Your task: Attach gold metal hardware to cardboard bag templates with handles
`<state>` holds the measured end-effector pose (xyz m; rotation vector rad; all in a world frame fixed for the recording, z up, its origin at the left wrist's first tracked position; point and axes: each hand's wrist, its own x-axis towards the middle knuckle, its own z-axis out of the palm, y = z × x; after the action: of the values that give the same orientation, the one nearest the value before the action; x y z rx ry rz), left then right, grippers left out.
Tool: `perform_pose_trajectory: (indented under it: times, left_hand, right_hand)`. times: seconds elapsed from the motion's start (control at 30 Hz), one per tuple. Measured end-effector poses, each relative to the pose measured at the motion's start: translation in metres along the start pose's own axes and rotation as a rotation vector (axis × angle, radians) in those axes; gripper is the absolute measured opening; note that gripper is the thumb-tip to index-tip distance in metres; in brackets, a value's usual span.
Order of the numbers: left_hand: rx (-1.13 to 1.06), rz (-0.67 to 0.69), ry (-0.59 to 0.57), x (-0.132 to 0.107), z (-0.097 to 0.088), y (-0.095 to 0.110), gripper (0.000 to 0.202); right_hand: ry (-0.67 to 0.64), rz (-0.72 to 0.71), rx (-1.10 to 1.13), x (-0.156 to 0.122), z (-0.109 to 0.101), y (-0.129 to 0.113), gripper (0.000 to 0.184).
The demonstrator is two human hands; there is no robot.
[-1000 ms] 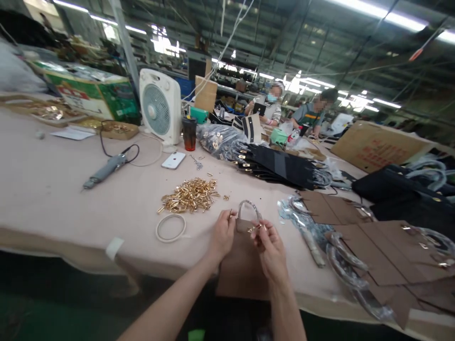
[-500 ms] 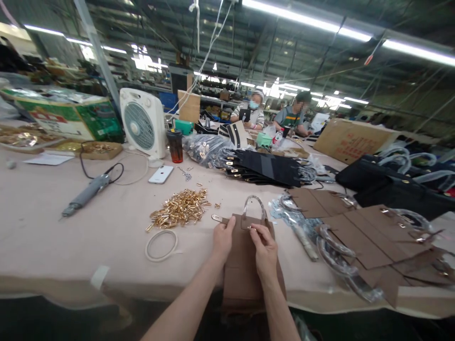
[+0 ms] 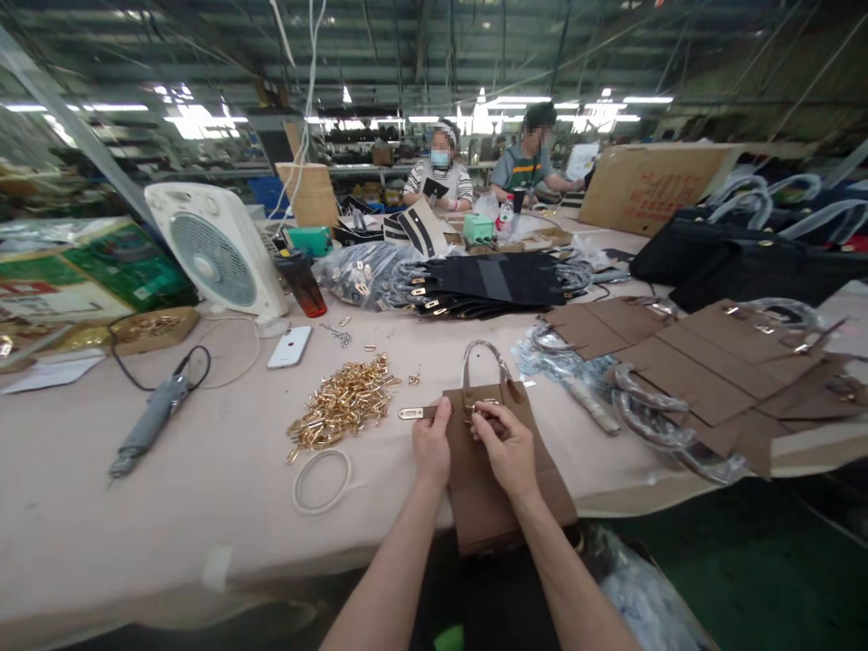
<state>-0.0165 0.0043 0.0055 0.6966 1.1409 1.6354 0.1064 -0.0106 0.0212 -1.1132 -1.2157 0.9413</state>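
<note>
A brown leather bag panel (image 3: 498,488) with a plastic-wrapped handle (image 3: 483,357) lies over the table's front edge. My left hand (image 3: 432,441) presses on its upper left corner, fingers closed beside a strap end with a metal tip (image 3: 410,413). My right hand (image 3: 503,445) pinches a small gold fitting at the panel's top middle. A heap of gold metal fittings (image 3: 343,404) lies just to the left, and a white ring (image 3: 323,480) sits below it.
An electric screwdriver (image 3: 147,425), a white phone (image 3: 289,346), a dark cup (image 3: 302,285) and a white fan (image 3: 215,249) stand at left. Black bag pieces (image 3: 498,285) and brown panels (image 3: 705,357) fill the right. Two people sit at the far end.
The view has swung right and down. The brown panel has slid toward me over the table's edge, and both hands now rest on its top instead of holding the fitting above it.
</note>
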Motion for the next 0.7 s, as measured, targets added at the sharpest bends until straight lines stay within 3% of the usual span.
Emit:
perform_pose_trajectory:
  times: [0.27,0.7]
  left_hand:
    - [0.093,0.044,0.052,-0.003,-0.001,0.003,0.046]
    - [0.066,0.042,-0.006,-0.003,0.000,0.003,0.045]
  right_hand:
    - [0.011,0.028,0.034,0.004,0.005,0.002,0.034]
    - [-0.023,0.004,-0.003,0.002,0.013,-0.003,0.031]
